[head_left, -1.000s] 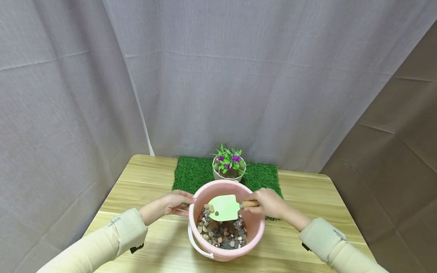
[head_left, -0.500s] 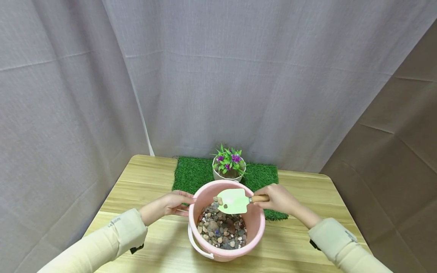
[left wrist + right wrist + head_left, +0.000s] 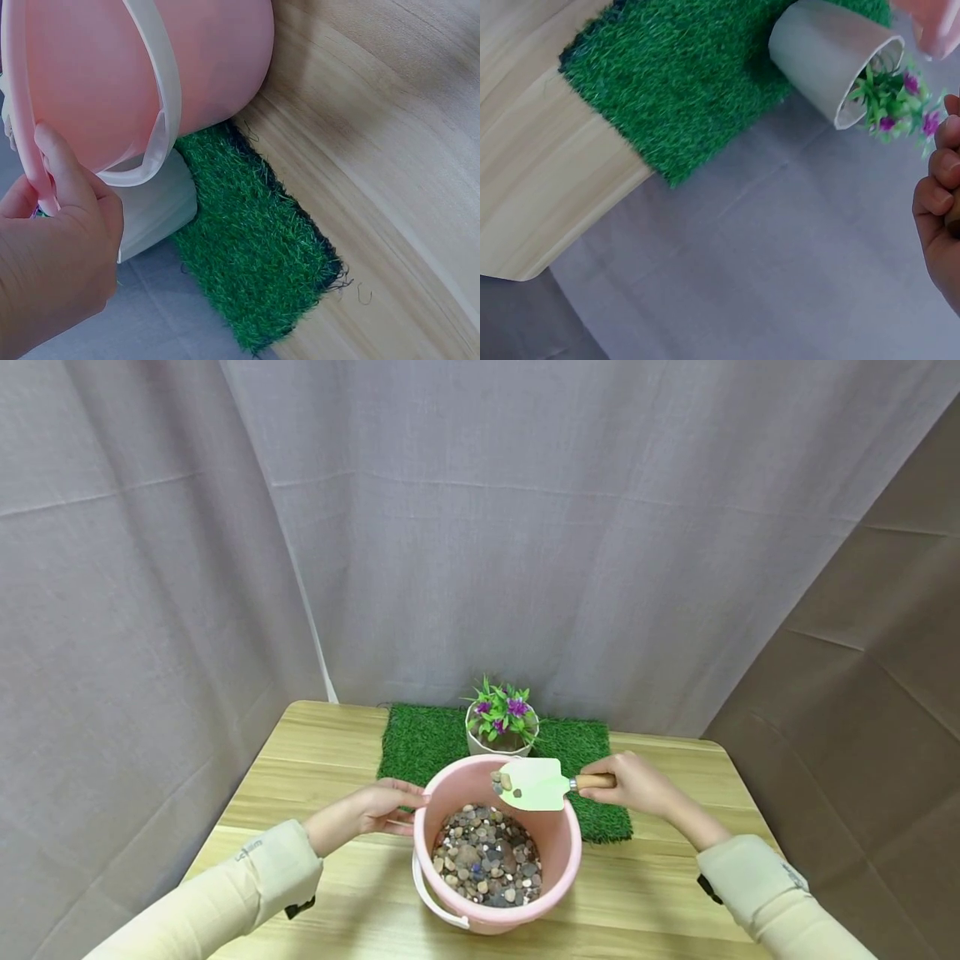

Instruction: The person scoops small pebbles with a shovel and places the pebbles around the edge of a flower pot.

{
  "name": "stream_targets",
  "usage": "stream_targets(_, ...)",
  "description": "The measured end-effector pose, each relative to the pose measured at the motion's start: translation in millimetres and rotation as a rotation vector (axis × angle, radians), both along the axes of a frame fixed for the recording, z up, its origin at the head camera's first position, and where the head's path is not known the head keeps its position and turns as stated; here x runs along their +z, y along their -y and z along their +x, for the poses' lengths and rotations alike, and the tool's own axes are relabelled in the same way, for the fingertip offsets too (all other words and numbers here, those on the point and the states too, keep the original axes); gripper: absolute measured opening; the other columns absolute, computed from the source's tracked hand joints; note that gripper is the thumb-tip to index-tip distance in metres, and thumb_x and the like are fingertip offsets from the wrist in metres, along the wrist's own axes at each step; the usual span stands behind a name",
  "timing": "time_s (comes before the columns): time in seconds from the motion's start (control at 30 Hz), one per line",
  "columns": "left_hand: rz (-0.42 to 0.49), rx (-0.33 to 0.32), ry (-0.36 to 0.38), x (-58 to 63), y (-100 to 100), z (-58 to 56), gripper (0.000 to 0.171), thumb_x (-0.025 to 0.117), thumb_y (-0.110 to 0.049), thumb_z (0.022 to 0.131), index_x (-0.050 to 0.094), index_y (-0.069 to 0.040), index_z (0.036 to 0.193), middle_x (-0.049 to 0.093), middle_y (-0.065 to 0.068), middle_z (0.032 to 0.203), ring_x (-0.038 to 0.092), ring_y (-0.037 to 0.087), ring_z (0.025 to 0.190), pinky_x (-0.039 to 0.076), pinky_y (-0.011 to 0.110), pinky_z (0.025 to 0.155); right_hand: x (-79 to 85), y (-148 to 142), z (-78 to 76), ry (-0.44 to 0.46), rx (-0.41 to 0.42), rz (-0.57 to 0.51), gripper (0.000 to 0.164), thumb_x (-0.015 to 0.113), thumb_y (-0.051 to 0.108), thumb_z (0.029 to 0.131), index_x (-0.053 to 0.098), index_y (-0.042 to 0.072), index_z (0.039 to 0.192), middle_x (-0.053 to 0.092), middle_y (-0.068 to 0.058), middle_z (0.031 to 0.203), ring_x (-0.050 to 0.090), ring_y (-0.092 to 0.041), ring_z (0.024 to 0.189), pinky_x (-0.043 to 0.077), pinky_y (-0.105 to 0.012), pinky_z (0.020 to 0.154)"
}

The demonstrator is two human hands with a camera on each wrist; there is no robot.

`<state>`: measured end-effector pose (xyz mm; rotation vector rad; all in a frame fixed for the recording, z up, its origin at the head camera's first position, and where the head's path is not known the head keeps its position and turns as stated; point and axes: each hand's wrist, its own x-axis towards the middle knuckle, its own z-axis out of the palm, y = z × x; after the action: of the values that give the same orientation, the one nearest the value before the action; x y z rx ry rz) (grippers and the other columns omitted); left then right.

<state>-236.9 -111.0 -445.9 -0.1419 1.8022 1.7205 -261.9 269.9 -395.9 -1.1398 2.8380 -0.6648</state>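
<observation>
A pink bucket [image 3: 567, 870] with a white handle [image 3: 435, 902] stands at the front of the table, its bottom covered with mixed pebbles [image 3: 487, 860]. My left hand [image 3: 387, 806] pinches the bucket's rim on the left; in the left wrist view the thumb and fingers [image 3: 67, 169] lie on either side of the rim. My right hand [image 3: 626, 785] grips the wooden handle of a pale green trowel [image 3: 540, 783]. The trowel's blade is over the far right of the bucket's rim, with several pebbles [image 3: 502, 781] near its tip. In the right wrist view my curled fingers [image 3: 937, 187] show at the edge.
Behind the bucket a white flowerpot [image 3: 498, 748] with purple flowers [image 3: 516, 707] stands on a green artificial grass mat [image 3: 423, 743]. The wooden table [image 3: 667, 877] ends at a grey curtain [image 3: 525, 527] at the back. A brown cloth [image 3: 870, 735] hangs on the right.
My right hand has lifted the trowel with its pebbles away from the bucket's inside, up and to the right toward the flowerpot. The left hand stays on the rim.
</observation>
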Motion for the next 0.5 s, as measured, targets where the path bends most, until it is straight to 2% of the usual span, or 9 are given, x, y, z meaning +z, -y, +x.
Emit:
stream_targets(0.2,0.014,0.005,0.005,-0.2,1,0.0,0.033,0.057,-0.01,0.091,0.054,0.006,0.12,0.062,0.002,0.08,0.062,0.01,0.072,0.062,0.027,0.074,0.7,-12,-6.6,-0.01,-0.023,-0.012,0.02,0.071,0.016,0.083,0.072,0.002,0.096,0.067,0.003,0.071,0.043,0.007,0.052,0.049,-0.014,0.05)
stream_targets(0.5,0.031,0.001,0.01,-0.9,1,0.0,0.034,0.057,-0.011,0.092,0.052,0.006,0.122,0.062,0.002,0.082,0.063,0.011,0.075,0.062,0.027,0.075,1.1,-29,-15.1,0.034,-0.099,-0.003,0.018,0.069,0.014,0.084,0.071,0.001,0.095,0.069,0.0,0.075,0.043,0.005,0.052,0.046,-0.015,0.047)
